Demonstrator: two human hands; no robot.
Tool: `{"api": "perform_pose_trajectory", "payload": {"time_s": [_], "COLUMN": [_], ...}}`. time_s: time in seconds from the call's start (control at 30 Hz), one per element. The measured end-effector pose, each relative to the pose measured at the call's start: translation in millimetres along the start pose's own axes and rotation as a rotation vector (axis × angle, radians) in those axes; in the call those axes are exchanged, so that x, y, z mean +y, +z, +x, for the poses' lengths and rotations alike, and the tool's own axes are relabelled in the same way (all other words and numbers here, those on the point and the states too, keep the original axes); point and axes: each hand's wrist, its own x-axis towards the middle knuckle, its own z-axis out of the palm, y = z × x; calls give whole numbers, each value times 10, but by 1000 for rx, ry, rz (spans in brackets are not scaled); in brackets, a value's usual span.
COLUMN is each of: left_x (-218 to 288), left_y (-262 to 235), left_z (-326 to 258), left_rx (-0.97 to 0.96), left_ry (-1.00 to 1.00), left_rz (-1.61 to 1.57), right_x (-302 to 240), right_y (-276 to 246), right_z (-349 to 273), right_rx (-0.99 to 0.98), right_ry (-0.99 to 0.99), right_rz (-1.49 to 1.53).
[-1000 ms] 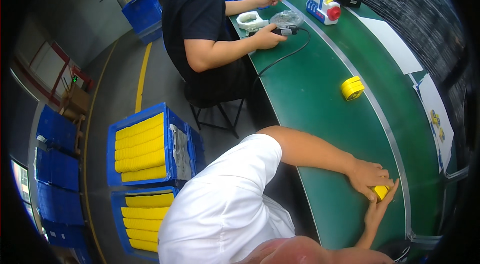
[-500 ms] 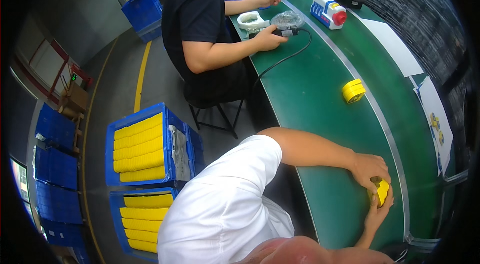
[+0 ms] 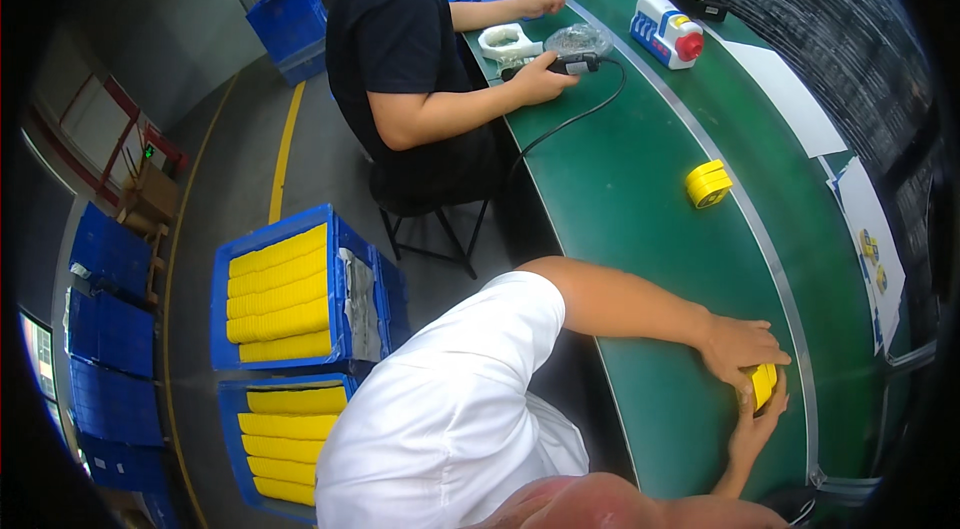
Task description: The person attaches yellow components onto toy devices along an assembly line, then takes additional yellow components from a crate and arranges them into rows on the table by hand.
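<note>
A small yellow rounded casing (image 3: 764, 385), shaped like a tape measure body, is held between my two hands over the green bench. My left hand (image 3: 735, 343) lies across its far side, thumb and fingers closed around it. From the near side my right hand (image 3: 752, 437) grips it, its thumb and fingers bent along the edges. The hands hide much of the casing. Farther along the bench sits another yellow rounded piece (image 3: 708, 184), made up of layered parts with a dark marking on its face, touched by neither hand.
To my left, blue crates (image 3: 222, 314) hold rows of yellow parts. A co-worker (image 3: 395, 39) on a stool grips a corded black tool (image 3: 560, 67). A metal strip (image 3: 745, 194) divides the green bench (image 3: 640, 229). Beyond it stand a white-and-blue bottle-shaped unit (image 3: 662, 31) and paper sheets (image 3: 790, 99).
My left hand's fingers have spread farther over the casing, which has turned slightly between my hands. My right hand stays nearly in place. The second yellow piece has not moved.
</note>
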Motion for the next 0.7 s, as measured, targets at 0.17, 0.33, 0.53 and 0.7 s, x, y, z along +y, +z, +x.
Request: {"api": "perform_pose_trajectory", "payload": {"time_s": [0.17, 0.33, 0.53, 0.7], "left_x": [-47, 6, 141, 96], "left_y": [-113, -47, -108, -142], "left_z": [-16, 12, 34, 1], "left_rx": [-24, -74, -90, -74], "left_ry": [20, -17, -96, -85], "left_rz": [-7, -63, -84, -40], "right_x": [-19, -163, -125, -104], "right_y": [35, 75, 121, 140], "right_z": [-4, -1, -24, -2], "right_rx": [26, 88, 136, 161], "right_ry": [-21, -55, -55, -89], "right_rz": [-154, -151, -49, 214]}}
